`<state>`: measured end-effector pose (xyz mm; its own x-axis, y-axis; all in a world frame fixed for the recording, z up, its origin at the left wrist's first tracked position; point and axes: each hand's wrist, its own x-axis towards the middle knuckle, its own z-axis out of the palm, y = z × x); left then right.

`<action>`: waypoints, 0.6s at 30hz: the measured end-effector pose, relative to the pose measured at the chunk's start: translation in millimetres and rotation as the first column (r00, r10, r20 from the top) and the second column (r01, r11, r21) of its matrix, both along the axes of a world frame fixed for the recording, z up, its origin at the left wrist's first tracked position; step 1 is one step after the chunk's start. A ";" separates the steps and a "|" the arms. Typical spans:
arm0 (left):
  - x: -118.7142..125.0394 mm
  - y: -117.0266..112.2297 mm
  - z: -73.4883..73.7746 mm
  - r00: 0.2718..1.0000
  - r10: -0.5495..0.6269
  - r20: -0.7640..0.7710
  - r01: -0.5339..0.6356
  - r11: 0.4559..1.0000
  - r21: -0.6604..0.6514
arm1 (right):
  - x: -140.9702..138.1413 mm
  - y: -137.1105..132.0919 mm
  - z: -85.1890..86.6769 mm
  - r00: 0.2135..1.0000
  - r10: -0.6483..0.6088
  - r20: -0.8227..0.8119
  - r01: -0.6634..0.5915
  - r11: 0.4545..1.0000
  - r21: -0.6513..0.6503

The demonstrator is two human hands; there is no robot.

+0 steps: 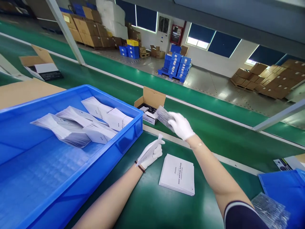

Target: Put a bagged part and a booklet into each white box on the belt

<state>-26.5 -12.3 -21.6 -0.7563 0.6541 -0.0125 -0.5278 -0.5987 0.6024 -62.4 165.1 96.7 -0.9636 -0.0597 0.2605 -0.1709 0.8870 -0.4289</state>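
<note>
My right hand [181, 126], in a white glove, grips a greyish bubble-wrap packet [164, 117] just right of an open cardboard box [154, 96]. Inside that box are dark and white items, partly hidden. My left hand [154, 155], gloved as well, is closed on a thin white booklet [148, 152] held tilted near the blue bin's corner; whether it is more than one booklet I cannot tell. Between my arms, a neat stack of white booklets [176, 175] lies on the green table, its top cover printed "Minute Stream 1000".
A large blue bin [114, 149] at left holds several bundles of white booklets [69, 127]. Another open box [45, 68] is farther left on the green conveyor belt [114, 84]. At lower right, clear bubble-wrap bags [270, 208] lie by a blue bin [283, 184].
</note>
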 end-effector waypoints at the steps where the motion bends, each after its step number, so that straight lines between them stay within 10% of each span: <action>1: 0.1 -0.3 -0.3 1.000 -0.004 -0.002 0.004 1.000 0.011 | -22.9 -11.9 11.3 1.000 0.015 -0.016 -0.012 0.989 0.146; 8: -0.9 2.0 -2.5 1.000 -0.019 0.009 0.018 1.000 0.010 | -136.8 -65.6 10.2 0.963 -0.010 0.270 -0.100 0.915 0.390; 18: -3.9 9.4 4.8 0.988 0.144 0.060 -0.130 0.974 -0.188 | -136.1 -55.4 -30.1 0.934 -0.100 0.344 -0.084 0.872 0.482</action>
<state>-30.5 -2.8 -16.7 -0.8312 0.5259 -0.1805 -0.4949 -0.5519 0.6712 -198.5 109.7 66.6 -0.9854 -0.0802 -0.1499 -0.0846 0.9962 0.0227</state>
